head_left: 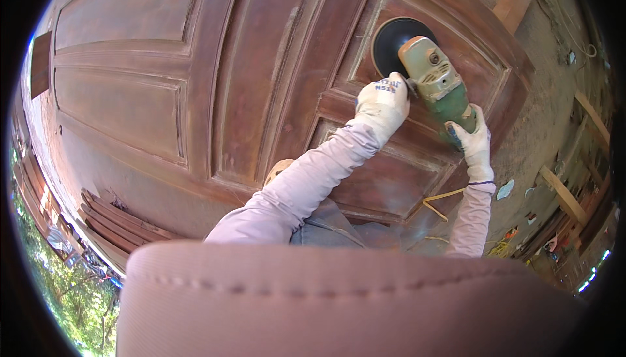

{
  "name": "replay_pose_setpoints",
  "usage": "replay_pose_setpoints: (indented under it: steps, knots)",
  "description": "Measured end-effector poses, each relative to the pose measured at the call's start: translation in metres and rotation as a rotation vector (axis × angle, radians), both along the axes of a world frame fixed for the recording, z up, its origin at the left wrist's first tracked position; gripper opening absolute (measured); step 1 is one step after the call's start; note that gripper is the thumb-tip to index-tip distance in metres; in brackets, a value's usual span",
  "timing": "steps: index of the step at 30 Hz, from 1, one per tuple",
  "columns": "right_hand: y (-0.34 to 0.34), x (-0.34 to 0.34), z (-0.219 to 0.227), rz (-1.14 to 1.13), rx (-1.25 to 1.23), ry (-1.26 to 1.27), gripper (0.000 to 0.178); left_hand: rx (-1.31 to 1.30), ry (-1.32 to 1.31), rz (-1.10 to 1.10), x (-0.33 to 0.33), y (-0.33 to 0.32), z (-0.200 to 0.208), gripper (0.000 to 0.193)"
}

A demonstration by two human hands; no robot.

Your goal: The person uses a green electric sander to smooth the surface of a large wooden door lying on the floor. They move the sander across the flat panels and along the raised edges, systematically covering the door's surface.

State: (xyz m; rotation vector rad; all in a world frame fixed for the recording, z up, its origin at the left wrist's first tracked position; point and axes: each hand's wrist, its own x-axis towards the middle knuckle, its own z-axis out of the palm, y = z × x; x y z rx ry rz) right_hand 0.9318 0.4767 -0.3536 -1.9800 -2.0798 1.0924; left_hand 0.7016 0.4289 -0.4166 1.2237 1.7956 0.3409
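A green angle grinder (435,70) with a metal gear head and a round black disc (390,43) is over a recessed panel of a large reddish-brown wooden door (261,63). The disc appears to lie against the panel's wood. My left hand (383,101), in a white glove, is closed at the side of the gear head, where a side handle seems to be; its grip is mostly hidden under the fingers. Around the rear of the green body wraps my right hand (474,140), gloved too. Pale dusty marks run along the panel mouldings.
Below the grinder, a thin yellow cord-like strip (435,204) bends near my right forearm. Wooden planks (562,195) and scraps lie on the dirt ground at right; another board (515,1) sticks out by the door's far edge. Stacked brown boards (120,223) rest at lower left.
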Motion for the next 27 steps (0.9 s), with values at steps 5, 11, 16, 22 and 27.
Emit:
replay_pose_setpoints:
  steps: [5,11,16,22,27]
  knots:
    - [0.012,0.015,-0.003,-0.043,-0.03,0.032,0.053,0.004,-0.025,0.009,0.015,0.01,-0.005,0.025]
    - [-0.002,0.004,-0.007,-0.031,-0.049,0.084,0.054,0.018,-0.042,0.045,-0.001,-0.008,-0.002,0.025]
    - [0.012,-0.006,0.001,0.011,-0.054,0.034,0.055,0.047,-0.06,0.078,-0.005,-0.002,-0.001,0.025]
    - [0.01,0.037,-0.017,-0.163,-0.053,0.107,0.05,0.058,-0.028,-0.039,0.021,0.037,-0.008,0.021]
    - [-0.027,0.063,-0.032,-0.274,-0.092,0.224,0.052,0.078,-0.095,-0.129,0.026,0.021,-0.005,0.019]
